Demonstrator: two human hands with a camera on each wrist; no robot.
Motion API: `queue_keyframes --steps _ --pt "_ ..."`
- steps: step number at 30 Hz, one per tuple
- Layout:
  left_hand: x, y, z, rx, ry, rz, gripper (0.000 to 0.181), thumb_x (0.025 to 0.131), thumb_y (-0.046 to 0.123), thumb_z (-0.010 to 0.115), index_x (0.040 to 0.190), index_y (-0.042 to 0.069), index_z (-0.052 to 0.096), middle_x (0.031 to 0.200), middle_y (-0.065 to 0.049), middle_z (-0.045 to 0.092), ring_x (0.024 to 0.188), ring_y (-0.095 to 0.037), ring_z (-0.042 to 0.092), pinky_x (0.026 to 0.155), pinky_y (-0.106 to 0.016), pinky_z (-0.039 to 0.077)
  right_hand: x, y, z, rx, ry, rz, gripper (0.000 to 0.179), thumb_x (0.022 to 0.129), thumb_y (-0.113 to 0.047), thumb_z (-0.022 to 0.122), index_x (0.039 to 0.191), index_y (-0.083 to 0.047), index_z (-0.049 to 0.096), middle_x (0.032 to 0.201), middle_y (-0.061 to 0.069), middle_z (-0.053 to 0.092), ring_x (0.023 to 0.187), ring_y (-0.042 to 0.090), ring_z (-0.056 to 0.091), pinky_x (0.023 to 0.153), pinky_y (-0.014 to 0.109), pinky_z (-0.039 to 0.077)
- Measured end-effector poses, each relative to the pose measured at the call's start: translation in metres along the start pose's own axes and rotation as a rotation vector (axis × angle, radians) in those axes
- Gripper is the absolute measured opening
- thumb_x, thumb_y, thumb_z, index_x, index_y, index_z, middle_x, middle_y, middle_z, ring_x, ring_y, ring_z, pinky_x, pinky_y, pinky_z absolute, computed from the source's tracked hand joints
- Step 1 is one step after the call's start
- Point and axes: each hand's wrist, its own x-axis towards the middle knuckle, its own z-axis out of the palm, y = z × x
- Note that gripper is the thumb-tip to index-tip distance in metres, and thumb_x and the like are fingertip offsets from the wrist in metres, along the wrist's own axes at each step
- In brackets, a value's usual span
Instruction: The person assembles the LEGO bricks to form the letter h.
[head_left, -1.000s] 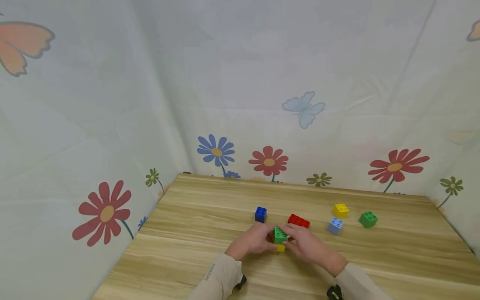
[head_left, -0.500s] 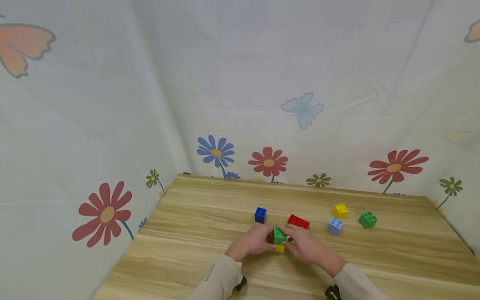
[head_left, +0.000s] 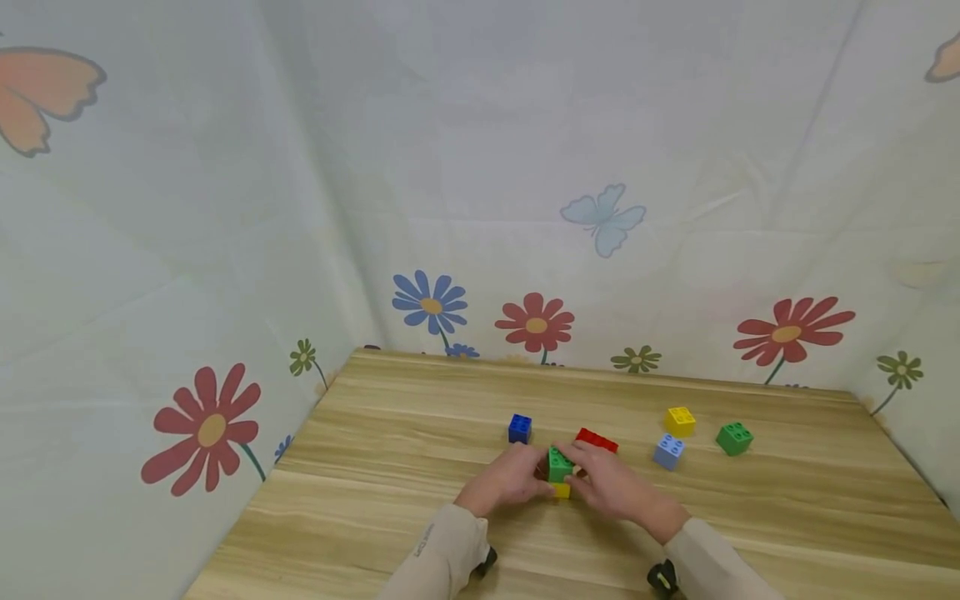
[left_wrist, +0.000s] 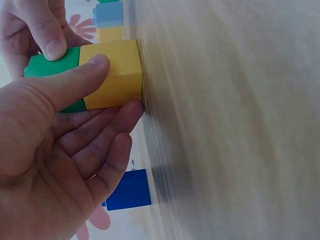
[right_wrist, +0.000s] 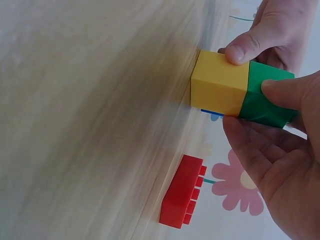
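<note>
Between both hands a green brick (head_left: 559,466) sits stacked flush on a yellow brick (left_wrist: 117,75), which rests on the wooden table. With its thumb on the yellow brick's near side, my left hand (head_left: 507,479) grips the stack from the left. My right hand (head_left: 611,483) holds it from the right, its thumb on the green brick's near face, as the right wrist view shows. The far side of the stack is partly hidden by fingers.
Behind the hands lie a dark blue brick (head_left: 520,428) and a longer red brick (head_left: 597,440). To the right stand a light blue brick (head_left: 669,452), another yellow brick (head_left: 680,421) and another green brick (head_left: 734,438). A flower-printed cloth (head_left: 480,167) surrounds the table (head_left: 390,467).
Both hands keep hold of the stacked bricks. The stack and hands have shifted very slightly away from the viewer; the other bricks stay where they were.
</note>
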Motion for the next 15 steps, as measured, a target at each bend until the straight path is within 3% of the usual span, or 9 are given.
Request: queue_keyframes --steps 15 --pt "0.0054 0.0002 0.0020 0.034 0.007 -0.023 0.027 0.082 0.026 0.075 0.104 0.014 0.064 0.088 0.006 0.065 0.076 -0.001 0.056 0.071 -0.020 0.048 0.0004 0.0035 -0.0011 0.041 0.011 -0.014 0.052 0.090 -0.007 0.063 0.138 0.001 0.044 0.122 0.011 0.055 0.102 0.021 0.058 0.080 0.031 0.052"
